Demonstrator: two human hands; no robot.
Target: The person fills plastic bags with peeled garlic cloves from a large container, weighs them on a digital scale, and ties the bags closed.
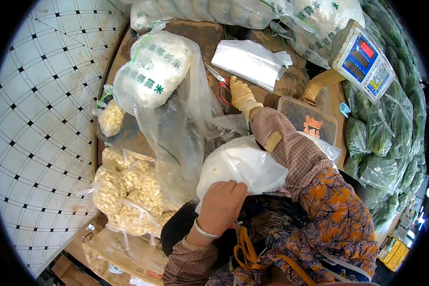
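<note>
bagging at a market bench

nearest, the left hand (222, 204) is pinching shut on the edge of a white plastic bag (243, 164), gripping it so the thin film is not slipping; the bag is sitting in front of the person, against the right sleeve. just to the left, small clear bags of peeled garlic cloves (128, 190) are lying heaped together. beyond, the right hand (242, 95), wearing a yellow glove, is stretching across the worn bench (205, 38) with fingers extended, holding nothing and touching or nearly touching red-handled scissors (221, 81). a big clear sack of white produce (152, 71) is leaning left. farthest, a stack of folded white bags (250, 61) and a tilted digital scale (362, 59) are facing the person.
</note>
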